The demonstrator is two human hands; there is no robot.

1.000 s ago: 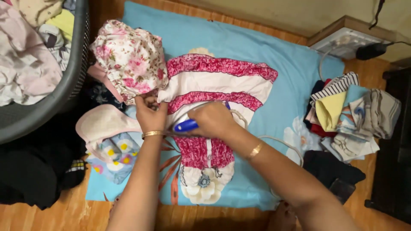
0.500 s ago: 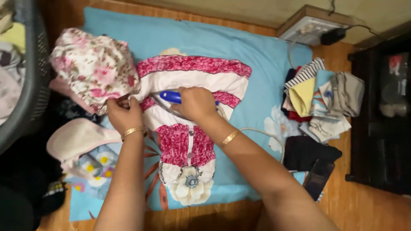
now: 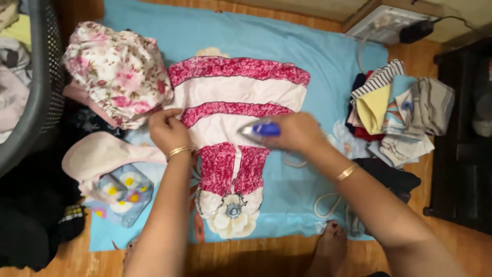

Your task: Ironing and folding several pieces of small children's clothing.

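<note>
On blue cloth (image 3: 318,66) spread over wood floor (image 3: 451,246): pink-and-white dress (image 3: 233,97), laid flat, hem toward the far edge, bodice near, a cloth flower (image 3: 231,218) at the neckline close to the cloth's near edge. Left hand (image 3: 166,131) pressed on the dress's left edge, fingers bent and pinching fabric there. Right hand (image 3: 297,132) clenched around the blue handle of an iron (image 3: 261,128), blurred, soleplate on the dress's right side near its edge. White cord (image 3: 325,202) looped off to the right, across the cloth's near right corner.

Left of the dress: floral garment (image 3: 118,72), bunched, touching the dress's upper left corner; under it a pink piece (image 3: 102,154) and a small flowered fold (image 3: 123,192). Dark basket (image 3: 36,92) full of clothes just past the cloth's left edge, black fabric (image 3: 31,215) below it.

Right of the dress: a strip of bare blue cloth, then a folded pile (image 3: 400,115) sitting on the cloth's right edge, striped piece on top; black garment (image 3: 389,177) just below the pile. Socket box (image 3: 382,25) with a plug at the far right corner by the wall. Dark furniture (image 3: 466,138) along the right side. Bare foot (image 3: 328,251) on the floor at the near edge. Open blue cloth also beyond the hem, up to the far edge.
</note>
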